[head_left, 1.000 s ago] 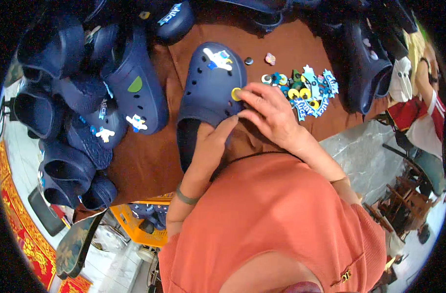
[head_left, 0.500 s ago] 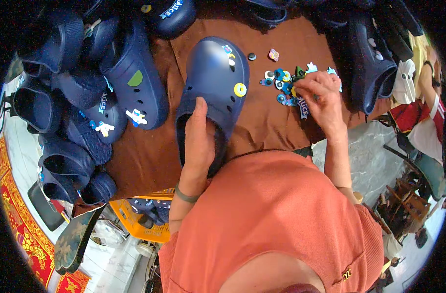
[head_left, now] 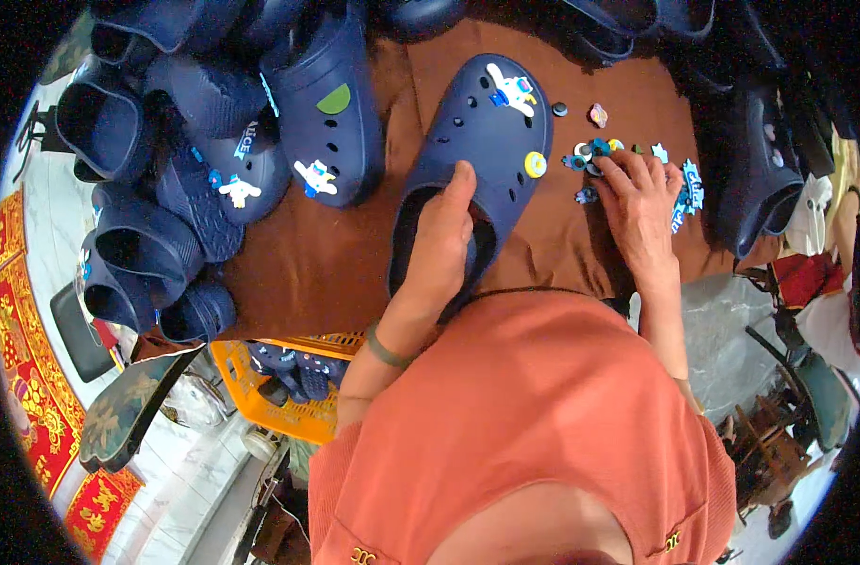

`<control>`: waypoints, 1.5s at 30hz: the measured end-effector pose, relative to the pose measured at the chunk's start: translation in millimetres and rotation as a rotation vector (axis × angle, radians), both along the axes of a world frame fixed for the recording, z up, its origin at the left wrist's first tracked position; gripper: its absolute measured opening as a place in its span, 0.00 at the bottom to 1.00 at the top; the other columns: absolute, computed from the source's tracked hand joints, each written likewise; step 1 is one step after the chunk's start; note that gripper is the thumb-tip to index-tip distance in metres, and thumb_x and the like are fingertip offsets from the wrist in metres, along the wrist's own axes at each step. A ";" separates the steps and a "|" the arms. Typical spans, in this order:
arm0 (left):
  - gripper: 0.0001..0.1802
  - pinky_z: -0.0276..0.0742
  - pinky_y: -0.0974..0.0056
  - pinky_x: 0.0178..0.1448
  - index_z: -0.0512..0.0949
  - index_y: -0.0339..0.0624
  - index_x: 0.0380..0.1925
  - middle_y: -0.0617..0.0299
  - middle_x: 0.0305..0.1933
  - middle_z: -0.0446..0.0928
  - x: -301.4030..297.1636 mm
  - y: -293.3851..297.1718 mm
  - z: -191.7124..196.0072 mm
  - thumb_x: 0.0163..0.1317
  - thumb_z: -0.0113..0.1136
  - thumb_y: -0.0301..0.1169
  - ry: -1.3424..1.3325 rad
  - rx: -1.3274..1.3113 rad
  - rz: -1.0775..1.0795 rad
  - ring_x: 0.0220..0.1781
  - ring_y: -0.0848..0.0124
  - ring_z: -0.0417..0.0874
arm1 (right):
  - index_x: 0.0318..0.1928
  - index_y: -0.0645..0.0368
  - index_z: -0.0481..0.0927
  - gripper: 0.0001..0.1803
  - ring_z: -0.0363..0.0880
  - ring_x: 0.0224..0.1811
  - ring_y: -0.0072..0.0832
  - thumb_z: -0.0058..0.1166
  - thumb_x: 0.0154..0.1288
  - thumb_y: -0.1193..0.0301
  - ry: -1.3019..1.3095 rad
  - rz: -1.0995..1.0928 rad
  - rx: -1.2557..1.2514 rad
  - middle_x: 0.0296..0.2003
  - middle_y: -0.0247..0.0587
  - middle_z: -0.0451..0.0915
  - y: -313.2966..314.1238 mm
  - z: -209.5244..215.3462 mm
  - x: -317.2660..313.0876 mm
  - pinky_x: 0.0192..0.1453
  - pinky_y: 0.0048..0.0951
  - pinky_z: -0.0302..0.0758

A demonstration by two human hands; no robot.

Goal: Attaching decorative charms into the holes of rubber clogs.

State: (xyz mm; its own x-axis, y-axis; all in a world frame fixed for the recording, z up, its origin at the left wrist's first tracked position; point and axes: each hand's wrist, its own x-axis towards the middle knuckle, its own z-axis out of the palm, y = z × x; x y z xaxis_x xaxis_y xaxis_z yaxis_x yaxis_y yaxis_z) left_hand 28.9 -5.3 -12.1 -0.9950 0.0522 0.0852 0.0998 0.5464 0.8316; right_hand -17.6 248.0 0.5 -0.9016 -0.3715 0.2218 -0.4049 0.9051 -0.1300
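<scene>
My left hand (head_left: 437, 247) is closed round the heel opening of a navy clog (head_left: 486, 137), thumb along the outside edge and fingers inside. The clog is tilted with its toe pointing away from me. A white rabbit-like charm (head_left: 511, 89) sits near its toe, and a round yellow-and-white charm (head_left: 535, 165) sits on its right side; several holes are bare. My right hand (head_left: 642, 212) rests with fingers spread and bent over a pile of small shoe charms (head_left: 595, 151). Its fingertips touch the pile, and whether one is picked up is hidden.
Several navy clogs crowd the left, among them one with a green half-round charm (head_left: 334, 99). Another clog (head_left: 760, 179) lies at the right. A pink charm (head_left: 598, 115) and a dark round charm (head_left: 559, 109) lie on the brown cloth (head_left: 298, 273). An orange basket (head_left: 289, 419) stands below.
My right hand has gone from a pinched pose to spread fingers over the charms. The clog in my left hand has turned, so its toe charm now shows fully.
</scene>
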 end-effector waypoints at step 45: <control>0.12 0.75 0.56 0.43 0.76 0.31 0.41 0.45 0.39 0.78 -1.0 27.8 17.9 0.66 0.54 0.31 -0.026 0.309 0.010 0.39 0.50 0.80 | 0.51 0.64 0.77 0.25 0.69 0.39 0.35 0.55 0.48 0.76 -0.232 0.500 -0.207 0.34 0.35 0.73 -59.0 36.1 13.6 0.40 0.36 0.66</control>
